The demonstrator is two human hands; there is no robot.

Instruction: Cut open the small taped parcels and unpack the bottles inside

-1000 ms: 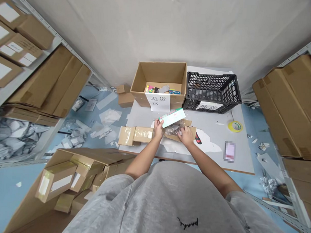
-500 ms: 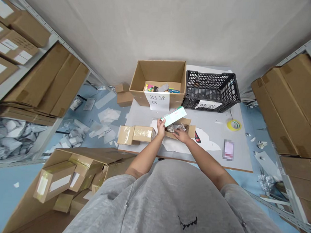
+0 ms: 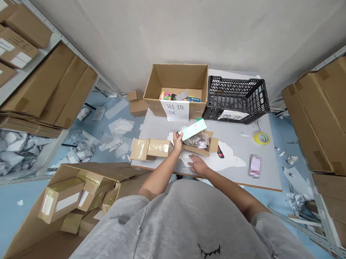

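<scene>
Head view. You are working at a grey work table (image 3: 241, 142) in a narrow stockroom, with steel shelving (image 3: 75, 54) loaded with cardboard cartons on both sides and paper scraps across the blue floor (image 3: 12, 202). All positions below are taken from the table.

At its far edge stands a cardboard box (image 3: 175, 78) with a handwritten Chinese sign on its front, holding colourful packaged goods (image 3: 180, 96). Just beside that box is a black plastic crate (image 3: 237, 98). A yellow tape roll (image 3: 261, 138) lies toward the table's right side. A taped carton (image 3: 149, 149) sits toward the left end. Near the middle lies a small open carton (image 3: 202, 151) containing crumpled clear plastic wrap (image 3: 200, 140).

Your left hand (image 3: 177, 142) holds a white-and-green box (image 3: 192, 129), tilted, just beside the open carton's wrap, with the fingers closed narrowly around its lower end. Your right hand (image 3: 198, 165) lies flat on the table, fingers spread and holding nothing, near the open carton but not touching it.
</scene>
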